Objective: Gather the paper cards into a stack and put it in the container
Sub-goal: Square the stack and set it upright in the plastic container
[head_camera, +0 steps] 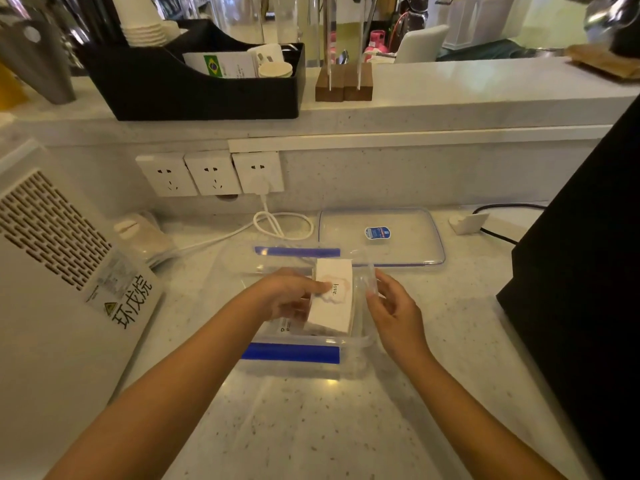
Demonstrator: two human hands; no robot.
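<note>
The clear plastic container sits open on the pale speckled counter, its blue latch flaps at the near and far rims. The stack of white paper cards is inside it, tilted, the top card printed "love." over a faint pink mark. The left hand grips the stack, thumb lying on the top card, fingers curled beneath. The right hand pinches the container's right wall between thumb and fingers. Printed paper lies on the container floor, partly hidden under the stack.

Surroundings: the container's transparent lid, bearing a blue sticker, lies flat just behind the container, apart from the hands. A white cable loops on the counter left of the lid and runs up to the rightmost of three wall sockets. A white appliance with a perforated vent and a warning label stands at the left, near the left forearm. A large black object stands at the right edge; its nature cannot be determined. A black cord passes a small white holder beside it.

Above the backsplash runs a raised ledge carrying a black organiser tray with paper cups and leaflets, and wooden blocks holding clear upright panels. Beyond is a room with a white chair; the rest is blurred.
</note>
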